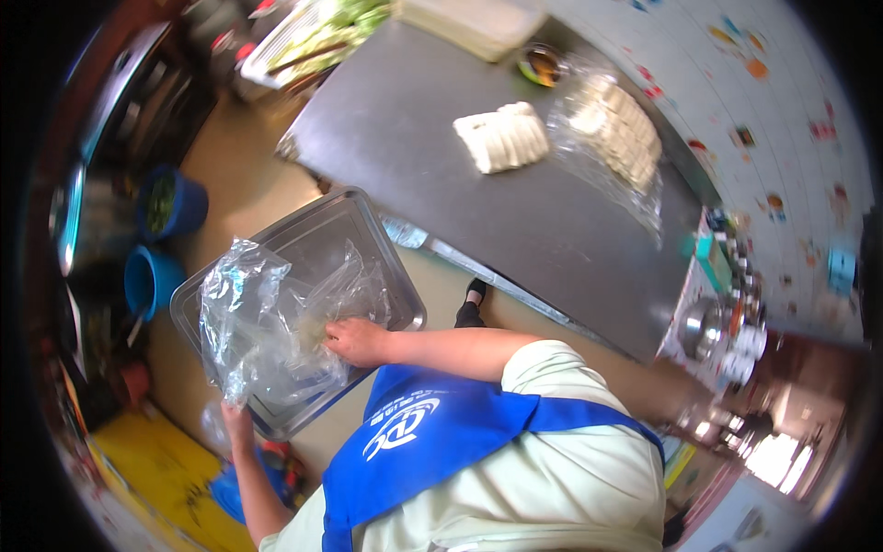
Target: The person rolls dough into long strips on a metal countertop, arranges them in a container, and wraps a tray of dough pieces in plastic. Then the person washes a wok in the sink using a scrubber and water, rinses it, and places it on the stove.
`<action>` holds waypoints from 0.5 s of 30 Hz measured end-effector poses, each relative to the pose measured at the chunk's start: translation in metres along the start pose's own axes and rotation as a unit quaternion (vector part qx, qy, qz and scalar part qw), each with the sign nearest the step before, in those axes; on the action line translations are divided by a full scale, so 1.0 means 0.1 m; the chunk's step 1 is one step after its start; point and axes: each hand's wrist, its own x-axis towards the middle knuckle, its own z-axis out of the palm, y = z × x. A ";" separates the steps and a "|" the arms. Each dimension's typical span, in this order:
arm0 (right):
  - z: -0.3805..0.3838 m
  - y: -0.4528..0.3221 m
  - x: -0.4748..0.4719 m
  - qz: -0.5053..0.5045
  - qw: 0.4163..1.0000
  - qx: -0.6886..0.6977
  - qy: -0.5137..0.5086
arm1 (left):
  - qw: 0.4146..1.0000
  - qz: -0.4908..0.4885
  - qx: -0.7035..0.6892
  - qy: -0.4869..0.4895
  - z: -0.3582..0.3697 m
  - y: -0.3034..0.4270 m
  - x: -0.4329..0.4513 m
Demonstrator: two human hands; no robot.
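A rectangular metal tray is tilted in front of me, beside the steel table. Crumpled clear plastic bags or film lie over much of it. At the tray's near left rim, my left hand is closed on a gathered end of the plastic; whether it also grips the rim is hidden. My right hand has its fingers curled around bunched plastic near the tray's near right side. Something pale shows through the film beside those fingers, too blurred to name.
On the steel table sit a block of pale dough-like strips, more pieces in a clear bag, and a small bowl. A white basket of leafy vegetables stands at its far left. Blue buckets stand on the floor, left.
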 end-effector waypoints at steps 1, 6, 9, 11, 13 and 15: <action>0.17 -0.05 0.05 -0.003 0.998 0.018 -0.057 | 0.999 -0.041 0.004 0.016 -0.10 -0.22 -0.11; 0.52 0.22 -0.06 0.079 0.957 0.072 -0.270 | 0.993 -0.038 -0.110 -0.001 0.42 -1.07 -0.16; 0.35 0.57 -0.24 0.179 0.934 0.114 -0.288 | 0.988 -0.110 -0.104 -0.009 1.25 -1.39 0.11; 0.10 0.76 -0.34 0.229 0.939 0.038 -0.253 | 0.983 -0.148 -0.112 -0.004 1.88 -1.51 0.42; -0.30 0.95 -0.50 0.305 0.931 0.080 -0.182 | 0.988 -0.104 -0.110 0.016 2.59 -1.55 0.75; -0.70 1.16 -0.69 0.310 0.943 0.091 -0.080 | 0.991 -0.086 -0.096 0.033 3.29 -1.51 1.13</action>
